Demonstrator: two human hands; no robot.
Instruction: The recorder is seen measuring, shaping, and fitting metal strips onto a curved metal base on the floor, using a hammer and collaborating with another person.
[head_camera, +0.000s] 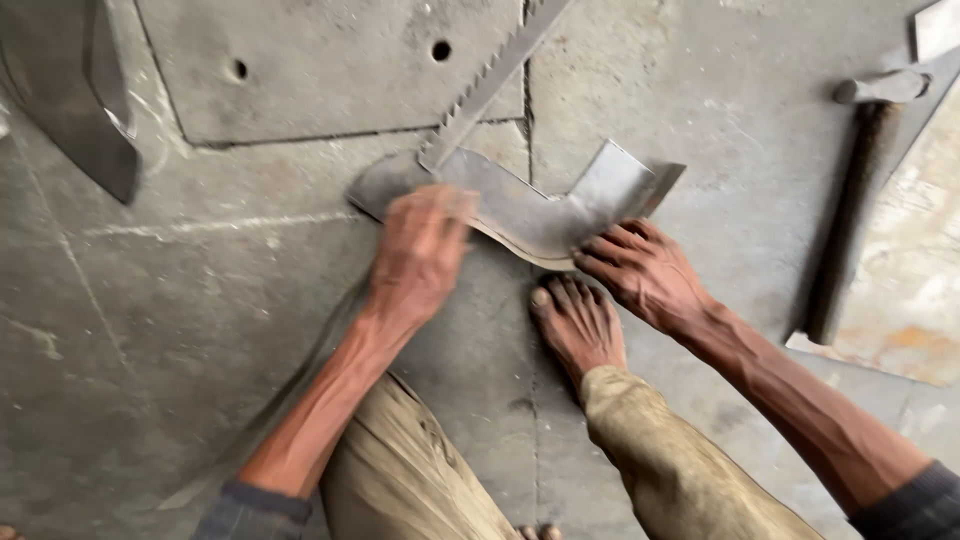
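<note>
A curved, boot-shaped piece of cut grey sheet metal (545, 205) lies on the concrete floor in front of me. My left hand (418, 255) is blurred by motion; its fingers are bent down over the piece's left end. My right hand (645, 272) grips the lower edge of the piece near its right end with curled fingers. My bare foot (578, 325) is planted just below the piece, between the two hands. A long toothed metal strip (492, 78) runs from the top of the view down to the piece's upper left part.
A flat steel plate (320, 70) with two holes lies at the back. A dark blade-like metal piece (95, 100) sits at the far left. On the right, a hammer (855, 200) lies beside a rusty sheet (915, 290).
</note>
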